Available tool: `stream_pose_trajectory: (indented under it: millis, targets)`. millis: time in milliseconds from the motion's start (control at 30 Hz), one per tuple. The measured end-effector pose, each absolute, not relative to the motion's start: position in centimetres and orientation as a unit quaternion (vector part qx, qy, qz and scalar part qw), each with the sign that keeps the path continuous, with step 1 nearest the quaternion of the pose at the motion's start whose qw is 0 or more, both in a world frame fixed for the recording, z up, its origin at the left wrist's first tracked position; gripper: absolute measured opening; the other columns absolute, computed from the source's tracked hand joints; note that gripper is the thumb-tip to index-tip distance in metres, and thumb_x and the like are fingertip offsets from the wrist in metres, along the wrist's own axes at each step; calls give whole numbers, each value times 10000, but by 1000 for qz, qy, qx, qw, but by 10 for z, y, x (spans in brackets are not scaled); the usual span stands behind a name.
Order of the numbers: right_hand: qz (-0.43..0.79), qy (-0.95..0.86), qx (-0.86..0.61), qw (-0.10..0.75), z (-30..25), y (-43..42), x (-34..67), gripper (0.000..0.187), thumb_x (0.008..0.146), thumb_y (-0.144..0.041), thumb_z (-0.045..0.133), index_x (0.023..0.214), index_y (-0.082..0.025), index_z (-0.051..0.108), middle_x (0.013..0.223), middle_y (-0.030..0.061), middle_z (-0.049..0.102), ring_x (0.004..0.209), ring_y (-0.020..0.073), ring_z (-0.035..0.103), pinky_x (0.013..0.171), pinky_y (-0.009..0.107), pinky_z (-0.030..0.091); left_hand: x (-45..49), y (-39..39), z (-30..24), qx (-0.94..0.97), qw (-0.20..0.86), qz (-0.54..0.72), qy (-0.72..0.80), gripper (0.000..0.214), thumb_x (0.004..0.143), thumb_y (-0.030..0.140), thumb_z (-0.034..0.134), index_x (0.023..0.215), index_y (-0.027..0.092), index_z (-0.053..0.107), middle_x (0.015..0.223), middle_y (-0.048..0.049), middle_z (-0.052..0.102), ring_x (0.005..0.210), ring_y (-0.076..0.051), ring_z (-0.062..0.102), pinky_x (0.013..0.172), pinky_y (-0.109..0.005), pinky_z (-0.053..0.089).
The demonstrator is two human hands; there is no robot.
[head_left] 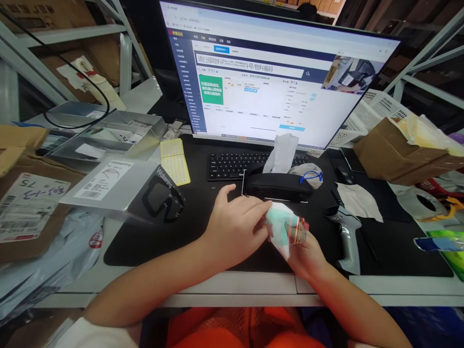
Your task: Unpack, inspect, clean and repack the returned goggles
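My left hand [237,223] is closed, its fingers pinching a white wipe or cloth [280,227] with a teal tint. Facing it, my right hand [308,253] grips a small shiny, see-through thing [297,230] with orange glints; its kind is not clear. The wipe presses against this thing between both hands. Just beyond lies a black glasses case [277,186] with a white tissue [282,152] standing out of it. A grey pouch with a blue cord [308,175] rests against the case. To the left, a silver box [126,188] pictures dark goggles.
A monitor [261,87] stands behind a black keyboard [230,166]. Yellow sticker sheets [174,162] lie on the left. Right of my hands are a barcode scanner [348,237], a pale cloth [358,200], a tape roll [416,203] and a cardboard box [395,154]. Parcels crowd the left edge.
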State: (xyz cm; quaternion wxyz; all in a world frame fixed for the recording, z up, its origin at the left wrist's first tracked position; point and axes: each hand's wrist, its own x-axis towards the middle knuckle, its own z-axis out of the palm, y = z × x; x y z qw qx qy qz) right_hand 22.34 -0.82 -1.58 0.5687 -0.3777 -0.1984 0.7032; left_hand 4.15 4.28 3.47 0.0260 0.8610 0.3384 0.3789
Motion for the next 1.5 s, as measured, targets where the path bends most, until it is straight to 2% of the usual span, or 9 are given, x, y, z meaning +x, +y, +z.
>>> stream_pose_trajectory:
  millis: [200, 300, 367, 467, 633, 933, 1033, 1233, 1500]
  targets:
    - [716, -224, -359, 555, -14, -13, 228, 302, 696, -398, 861, 933, -224, 790, 831, 53, 761, 696, 226, 692, 869, 456, 582, 47, 40, 30, 867, 27, 381, 320, 250, 811, 182, 637, 1052, 162, 702, 954, -40, 796, 798, -217, 735, 1035, -522, 366]
    - [743, -235, -337, 528, -17, -17, 232, 282, 745, -406, 825, 947, -213, 790, 732, 26, 743, 426, 131, 543, 822, 445, 593, 48, 40, 29, 867, 25, 383, 318, 253, 812, 175, 635, 1055, 163, 702, 952, -37, 796, 798, -215, 737, 1022, -513, 370]
    - [758, -234, -332, 509, -17, -18, 234, 333, 763, -421, 808, 1012, -201, 784, 807, 44, 767, 355, 91, 465, 795, 439, 596, 49, 41, 28, 866, 22, 387, 316, 252, 807, 173, 645, 1053, 164, 703, 948, -31, 796, 798, -211, 738, 1002, -501, 376]
    - [752, -213, -353, 514, -14, -17, 237, 401, 715, -421, 827, 1040, -192, 774, 959, 86, 777, 457, 130, 565, 720, 404, 598, 48, 42, 29, 867, 20, 388, 311, 243, 812, 174, 647, 1048, 168, 705, 931, -23, 797, 791, -201, 737, 953, -475, 391]
    - [719, -194, -372, 554, -3, -14, 244, 232, 659, -352, 807, 836, -215, 745, 790, 57, 742, 625, 210, 654, 589, 347, 575, 41, 46, 37, 864, 21, 391, 317, 254, 825, 187, 627, 1062, 192, 717, 979, -42, 805, 818, -205, 749, 902, -445, 418]
    - [710, -260, -374, 538, -10, -22, 239, 273, 782, -437, 777, 936, -214, 743, 813, 49, 750, 398, 115, 506, 493, 319, 510, 39, 47, 38, 853, 21, 415, 314, 279, 796, 182, 628, 1062, 156, 707, 977, -50, 803, 824, -207, 757, 938, -454, 434]
    - [739, -277, -349, 506, -5, -24, 236, 304, 770, -418, 787, 958, -180, 762, 730, 44, 740, 386, 112, 518, 552, 321, 537, 40, 47, 36, 860, 3, 396, 320, 263, 818, 175, 627, 1069, 156, 705, 983, -45, 800, 825, -214, 754, 960, -479, 409]
    - [771, -297, -302, 475, 5, -28, 241, 340, 658, -206, 745, 991, -136, 752, 475, -25, 641, 383, 106, 513, 894, 398, 548, 35, 52, 40, 867, -34, 376, 326, 240, 838, 170, 650, 1070, 166, 710, 989, -37, 800, 805, -212, 750, 921, -474, 387]
    - [750, -240, -287, 546, 1, -21, 252, 297, 678, -203, 679, 959, -152, 760, 453, -79, 578, 270, 34, 307, 707, 261, 573, 30, 65, 43, 865, -36, 400, 301, 200, 877, 190, 630, 1060, 168, 708, 1010, -47, 803, 840, -197, 759, 839, -430, 394]
